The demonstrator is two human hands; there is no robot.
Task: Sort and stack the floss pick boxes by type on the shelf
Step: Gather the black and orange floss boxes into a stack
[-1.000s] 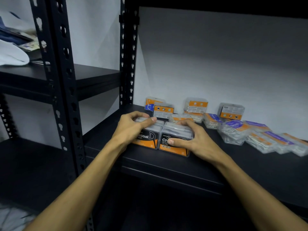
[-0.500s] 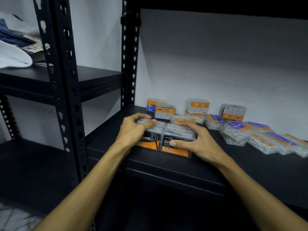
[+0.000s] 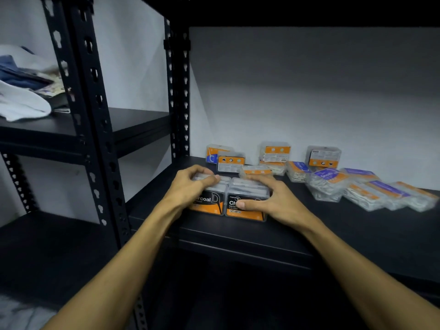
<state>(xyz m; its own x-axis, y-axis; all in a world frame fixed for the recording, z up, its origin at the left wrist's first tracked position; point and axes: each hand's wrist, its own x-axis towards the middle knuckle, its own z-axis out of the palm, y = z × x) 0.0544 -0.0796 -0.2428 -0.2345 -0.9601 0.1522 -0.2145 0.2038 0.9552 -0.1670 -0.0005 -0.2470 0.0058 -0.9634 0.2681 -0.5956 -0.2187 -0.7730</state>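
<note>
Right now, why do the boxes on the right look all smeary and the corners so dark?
Head view: the purple-label boxes at the right are smeared by motion blur; the wide lens darkens and bends the edges; light falls on the back wall, and the charcoal boxes stay readable.

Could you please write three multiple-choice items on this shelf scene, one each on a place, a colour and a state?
1. Where do the purple-labelled boxes lie?
A. Right of the hands
B. On the upper left shelf
C. Under the hands

2. What colour is the lower band on the two charcoal boxes?
A. Green
B. Orange
C. Pink

3. What are the hands doing?
A. Hanging clear of the shelf
B. Lifting one box high
C. Resting on the two front boxes

Answers: 1 A, they lean in a row on the shelf at the right. 2 B, orange shows under the black label. 3 C, the left hand and right hand each cover one box, side by side.
</note>
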